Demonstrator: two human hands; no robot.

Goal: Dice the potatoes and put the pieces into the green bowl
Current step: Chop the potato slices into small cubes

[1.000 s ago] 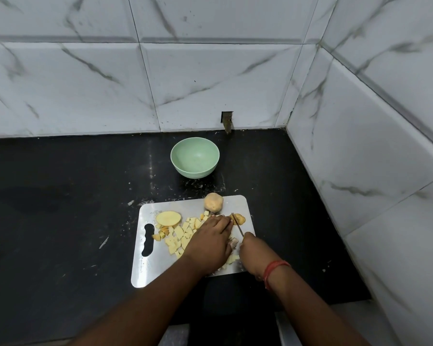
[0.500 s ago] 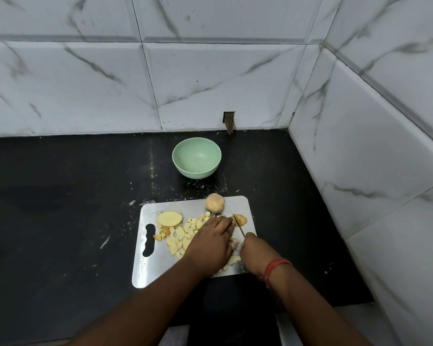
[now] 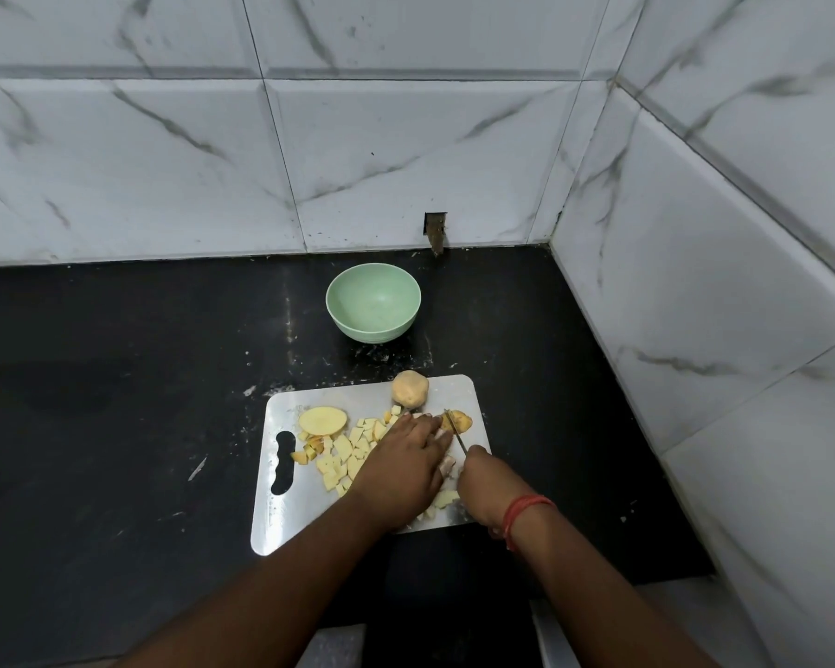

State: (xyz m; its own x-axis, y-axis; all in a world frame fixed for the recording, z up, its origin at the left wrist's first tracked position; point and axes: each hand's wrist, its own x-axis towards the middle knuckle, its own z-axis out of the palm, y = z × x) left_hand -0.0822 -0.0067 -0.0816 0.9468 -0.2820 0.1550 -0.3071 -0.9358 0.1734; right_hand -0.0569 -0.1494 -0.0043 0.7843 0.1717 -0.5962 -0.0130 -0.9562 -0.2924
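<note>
A steel cutting board (image 3: 280, 527) lies on the black counter. On it are a whole potato (image 3: 409, 389) at the far edge, a potato half (image 3: 322, 421) cut side up, several yellow diced pieces (image 3: 343, 458), and a potato piece (image 3: 460, 420) at the right. My left hand (image 3: 403, 467) presses flat on potato beside the knife (image 3: 455, 430). My right hand (image 3: 485, 479) grips the knife's handle, its blade pointing away across the piece. The green bowl (image 3: 373, 301) stands empty beyond the board.
The black counter (image 3: 116, 402) runs left, with crumbs near the board. White marble tile walls close the back and right side. A small dark hole (image 3: 435, 231) sits in the back wall behind the bowl. The counter's front edge is near my forearms.
Both hands stay in nearly the same place on the board; the knife blade has shifted only slightly over the potato piece.
</note>
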